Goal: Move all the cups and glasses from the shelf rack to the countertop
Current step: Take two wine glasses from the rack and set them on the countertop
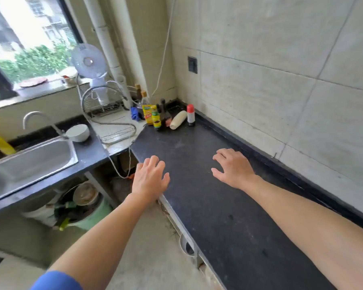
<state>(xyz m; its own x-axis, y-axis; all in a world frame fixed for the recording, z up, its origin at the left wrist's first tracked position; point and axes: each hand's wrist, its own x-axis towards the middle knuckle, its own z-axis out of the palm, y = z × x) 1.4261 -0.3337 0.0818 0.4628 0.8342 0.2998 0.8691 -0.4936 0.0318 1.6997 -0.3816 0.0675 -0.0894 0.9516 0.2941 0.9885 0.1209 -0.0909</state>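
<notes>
My left hand [150, 178] hovers palm down over the near left edge of the dark countertop [218, 216], fingers apart, holding nothing. My right hand [232, 167] is spread out over the middle of the same countertop, also empty. A wire shelf rack [102, 101] stands in the far corner by the window, with a clear jug-like vessel inside it; its other contents are too blurred to tell. A white bowl [78, 132] sits on the counter beside the sink.
Sauce bottles [155, 117], a white roll [178, 119] and a red-capped bottle [190, 115] crowd the back corner. A steel sink [29, 162] with a faucet lies at the left. A small fan [88, 60] stands above the rack. Buckets sit under the counter.
</notes>
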